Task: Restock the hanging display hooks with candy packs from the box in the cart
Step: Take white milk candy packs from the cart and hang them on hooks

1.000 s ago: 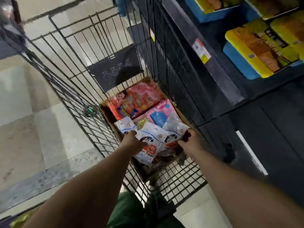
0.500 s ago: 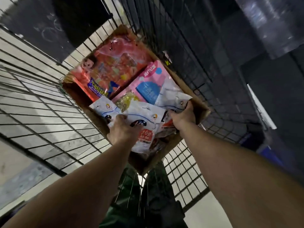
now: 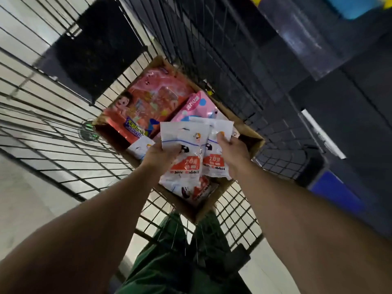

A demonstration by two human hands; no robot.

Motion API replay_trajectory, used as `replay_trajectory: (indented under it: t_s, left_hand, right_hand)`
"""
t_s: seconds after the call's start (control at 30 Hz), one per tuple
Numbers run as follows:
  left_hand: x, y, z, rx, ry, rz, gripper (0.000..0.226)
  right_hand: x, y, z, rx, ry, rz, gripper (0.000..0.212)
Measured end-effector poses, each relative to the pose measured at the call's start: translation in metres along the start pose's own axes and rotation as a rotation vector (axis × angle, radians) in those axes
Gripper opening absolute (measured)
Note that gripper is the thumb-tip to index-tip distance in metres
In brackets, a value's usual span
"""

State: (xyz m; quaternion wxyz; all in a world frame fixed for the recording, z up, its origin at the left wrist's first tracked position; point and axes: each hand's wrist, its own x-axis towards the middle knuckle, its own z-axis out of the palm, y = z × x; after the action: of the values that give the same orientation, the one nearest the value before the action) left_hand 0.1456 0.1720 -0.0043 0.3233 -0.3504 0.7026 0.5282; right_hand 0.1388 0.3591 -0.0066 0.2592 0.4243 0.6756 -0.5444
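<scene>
A cardboard box (image 3: pixel 253 137) sits in the wire cart (image 3: pixel 63 149). My left hand (image 3: pixel 161 154) grips a white candy pack with a red label (image 3: pixel 182 145), lifted above the box. My right hand (image 3: pixel 232 149) holds a second white candy pack (image 3: pixel 218 132) beside it. More white packs (image 3: pixel 191 190) lie in the box's near end, and one (image 3: pixel 140 147) pokes out behind my left hand. A large red pack (image 3: pixel 152 105) and a pink pack (image 3: pixel 195 107) fill the far end. No display hooks are in view.
Dark shelving (image 3: pixel 318 71) runs along the right of the cart, with a white strip (image 3: pixel 322 134) and a blue panel (image 3: pixel 337 192) low down. A black panel (image 3: pixel 99 45) hangs on the cart's far wall. Tiled floor (image 3: pixel 25 198) lies left. My green trousers (image 3: pixel 180 262) show below.
Both hands have raised a white candy pack each out of the box. The camera has tipped further down and closer over the cart.
</scene>
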Motion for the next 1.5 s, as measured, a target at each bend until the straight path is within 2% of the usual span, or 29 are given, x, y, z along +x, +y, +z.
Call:
replay_trajectory:
  t_s: [0.07, 0.13, 0.23, 0.37, 0.43, 0.5, 0.6, 0.7, 0.87, 1.03, 1.3, 1.5]
  left_hand:
    - [-0.006, 0.009, -0.01, -0.002, -0.063, -0.009, 0.055]
    - [-0.018, 0.024, -0.014, -0.002, -0.131, -0.021, 0.058]
    - [-0.045, 0.057, -0.008, 0.014, -0.193, 0.024, 0.028]
    - [-0.079, 0.106, 0.024, 0.079, -0.239, 0.107, 0.015]
    - [-0.103, 0.128, 0.049, 0.104, -0.341, 0.209, 0.003]
    - [-0.131, 0.143, 0.08, 0.136, -0.475, 0.301, 0.008]
    - [-0.184, 0.151, 0.127, 0.166, -0.623, 0.343, 0.015]
    - [-0.244, 0.144, 0.179, 0.274, -0.719, 0.421, 0.009]
    - [-0.348, 0.091, 0.272, 0.418, -0.898, 0.545, 0.016]
    - [-0.468, 0.001, 0.363, 0.544, -1.058, 0.631, 0.006]
    - [-0.614, -0.142, 0.482, 0.676, -1.285, 0.649, 0.013]
    - [-0.676, -0.213, 0.553, 0.768, -1.412, 0.641, 0.007]
  right_hand:
    - [-0.015, -0.004, -0.008, 0.025, 0.011, -0.006, 0.032]
    - [-0.032, -0.006, -0.021, 0.054, 0.053, -0.037, 0.042]
    - [-0.06, -0.017, -0.048, 0.049, 0.178, -0.111, 0.058]
    - [-0.115, -0.032, -0.098, 0.209, 0.343, -0.157, 0.042]
    - [-0.139, -0.029, -0.127, 0.329, 0.399, -0.197, 0.037]
    - [-0.164, -0.02, -0.16, 0.446, 0.472, -0.248, 0.03]
    - [-0.209, 0.007, -0.212, 0.583, 0.563, -0.304, 0.022]
    - [-0.256, 0.05, -0.259, 0.702, 0.65, -0.334, 0.019]
    - [-0.337, 0.147, -0.339, 0.832, 0.822, -0.405, 0.019]
    - [-0.425, 0.27, -0.418, 0.9, 0.989, -0.4, 0.023]
    - [-0.536, 0.447, -0.494, 0.985, 1.272, -0.274, 0.028]
    - [-0.569, 0.531, -0.539, 1.125, 1.397, -0.226, 0.02]
